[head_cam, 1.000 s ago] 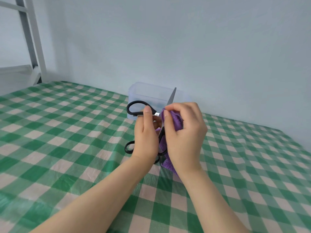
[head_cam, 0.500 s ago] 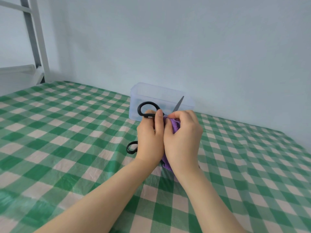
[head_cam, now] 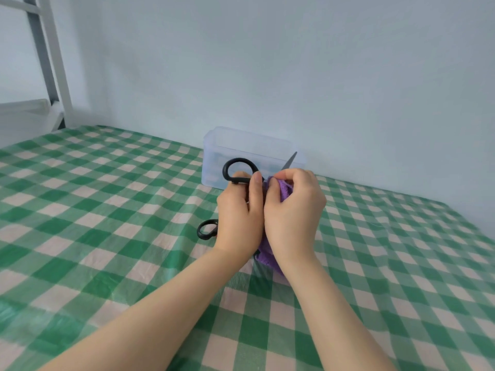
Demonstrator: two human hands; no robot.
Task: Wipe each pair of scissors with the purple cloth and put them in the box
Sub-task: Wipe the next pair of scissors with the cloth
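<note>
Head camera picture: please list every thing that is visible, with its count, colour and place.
scissors: one pair sure, black loop handles, grey blade, held in front of the box; a second black loop shows left of the left hand, same pair or not unclear
purple cloth: one, purple, around the blade
box: one, clear plastic, against the wall
tablecloth: one, green and white check, under everything
wall: one, pale blue, behind
metal frame: one, white and grey, far left
left hand: holds the scissors
right hand: pinches the purple cloth
</note>
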